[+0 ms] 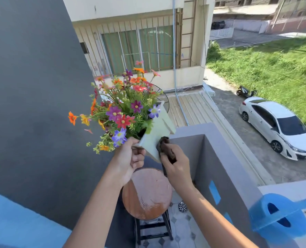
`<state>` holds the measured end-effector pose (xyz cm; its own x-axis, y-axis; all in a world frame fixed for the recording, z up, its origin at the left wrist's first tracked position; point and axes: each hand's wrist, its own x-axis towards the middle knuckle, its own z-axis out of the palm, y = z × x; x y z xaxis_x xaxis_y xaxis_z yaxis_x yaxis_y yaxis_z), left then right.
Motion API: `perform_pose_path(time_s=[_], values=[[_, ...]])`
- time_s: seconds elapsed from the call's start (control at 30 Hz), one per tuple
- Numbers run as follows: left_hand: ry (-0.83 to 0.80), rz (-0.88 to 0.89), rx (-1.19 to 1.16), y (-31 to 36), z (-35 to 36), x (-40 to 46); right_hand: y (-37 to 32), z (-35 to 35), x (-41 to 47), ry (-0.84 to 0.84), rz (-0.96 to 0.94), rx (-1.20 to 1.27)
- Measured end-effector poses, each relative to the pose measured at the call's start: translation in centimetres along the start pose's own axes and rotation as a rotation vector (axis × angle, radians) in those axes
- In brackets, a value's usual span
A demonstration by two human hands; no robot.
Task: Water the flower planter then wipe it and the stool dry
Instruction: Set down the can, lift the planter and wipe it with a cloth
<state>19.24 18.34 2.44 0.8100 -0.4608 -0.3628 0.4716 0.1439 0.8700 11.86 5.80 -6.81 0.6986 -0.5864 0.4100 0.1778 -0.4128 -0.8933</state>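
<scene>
Planter [155,133] held tilted mid-frame above stool [147,193]. Left hand [129,162] fingers curled around its lower corner. Right hand [177,169] clenched on dark cloth [165,147], pressed against planter's side. Flowers [120,111] lean upper left; car [278,127] far right.

My left hand [130,158] holds the pale wooden flower planter [155,129] tilted, above the round brown wooden stool [147,194]. My right hand [177,169] presses a dark brown cloth [166,147] against its side. A grey balcony wall [225,158] stands right; a blue plastic watering can [277,213] rests on it.
</scene>
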Motion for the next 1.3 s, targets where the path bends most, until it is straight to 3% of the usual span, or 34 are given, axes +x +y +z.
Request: perform_pose_path(time_s=[0.07, 0.23, 0.43, 0.6, 0.77, 0.97, 1.13, 1.3], values=[[-0.014, 0.005, 0.004, 0.1, 0.1, 0.0, 0.1, 0.1, 0.0, 0.06, 0.064, 0.03], [-0.008, -0.023, 0.056, -0.1, 1.1, 0.2, -2.9, 1.1, 1.8, 0.151, -0.221, 0.021], [-0.083, -0.076, -0.035, 0.1, 0.5, 0.4, -0.7, -0.7, 0.4, -0.036, -0.475, -0.112], [-0.068, -0.058, -0.061, -0.1, 0.2, 1.1, 1.6, -0.7, -1.2, -0.004, -0.356, -0.134], [-0.034, -0.021, 0.041, -0.4, 0.7, 1.1, -1.1, 1.1, 1.0, 0.086, -0.295, -0.038], [-0.052, -0.032, -0.025, 0.1, 0.6, 0.9, -1.2, 0.8, 1.9, 0.05, -0.378, -0.061], [0.001, -0.017, -0.112, -0.1, 0.8, 0.7, -0.8, 0.6, 1.0, 0.065, 0.056, 0.065], [0.096, 0.022, 0.025, -0.5, 1.9, 0.2, -5.0, 1.2, 2.2, 0.116, 0.169, 0.183]])
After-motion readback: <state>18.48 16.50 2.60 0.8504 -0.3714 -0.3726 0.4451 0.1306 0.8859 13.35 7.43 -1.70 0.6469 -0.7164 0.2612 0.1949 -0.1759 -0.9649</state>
